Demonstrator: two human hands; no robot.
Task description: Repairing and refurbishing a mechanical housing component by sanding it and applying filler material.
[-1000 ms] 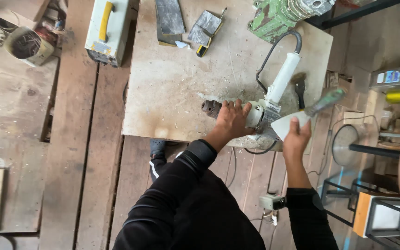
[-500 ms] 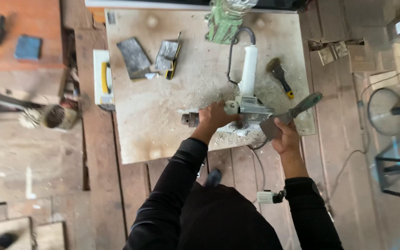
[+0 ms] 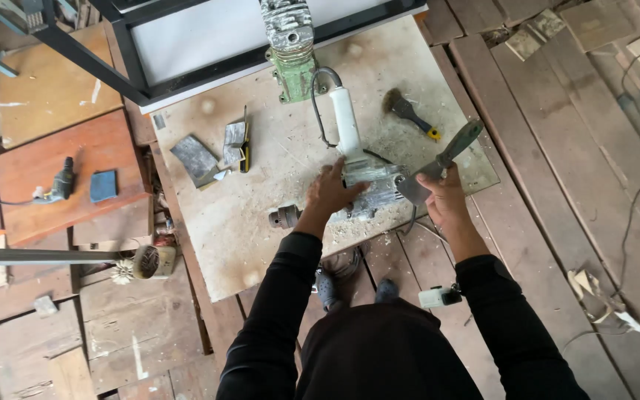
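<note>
1. Nearest the camera, two black sleeves reach forward from the person's body over the plank floor, where a small white plug lies just beside the right sleeve.
2. The right hand is closed around the blade end of a putty knife; the green handle points up and away to the right.
3. The left hand lies palm down on the grey body of the power tool, fingers spread and curled over its housing, gripping it against the tabletop.
4. The tool lies between the two hands, its white handle running away from the left hand, its dark chuck end sticking out to the left of the wrist.
5. Further out on the tabletop lie a small brush, near the knife's handle, and folded sandpaper pieces well left.
6. At the far edge stands a green machine part.
</note>
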